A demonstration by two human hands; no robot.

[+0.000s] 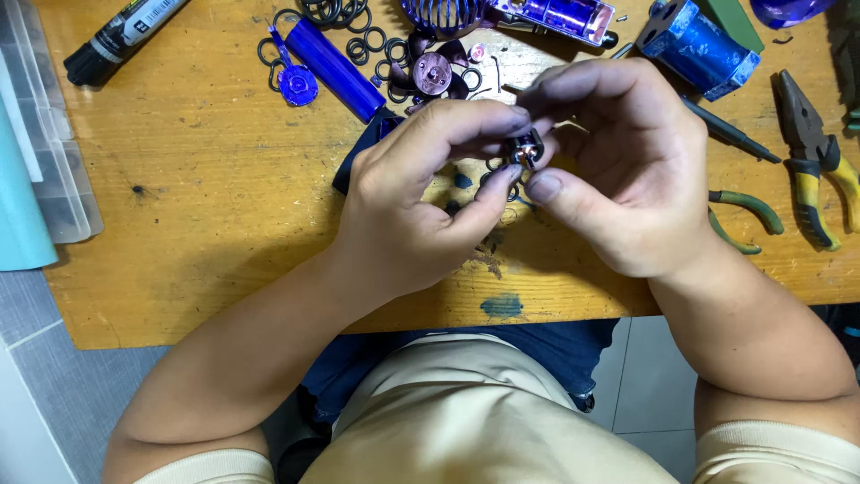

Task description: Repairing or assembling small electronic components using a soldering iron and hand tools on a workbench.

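Both my hands meet above the wooden table (206,197) and pinch one small dark metal part (527,151) with a shiny end. My left hand (421,202) grips it from the left with thumb and fingertips. My right hand (627,170) holds it from the right, thumb under it and fingers curled over it. Most of the part is hidden by my fingers. Just beyond my hands lie a small purple fan impeller (433,73) and several black rubber rings (376,40).
A blue cylinder (333,68) and a black marker (121,36) lie at the back left. A blue block (699,45) lies at the back right. Yellow-handled pliers (820,166), a dark screwdriver (730,134) and green-handled pliers (748,215) sit at right. A clear plastic box (45,152) stands at left.
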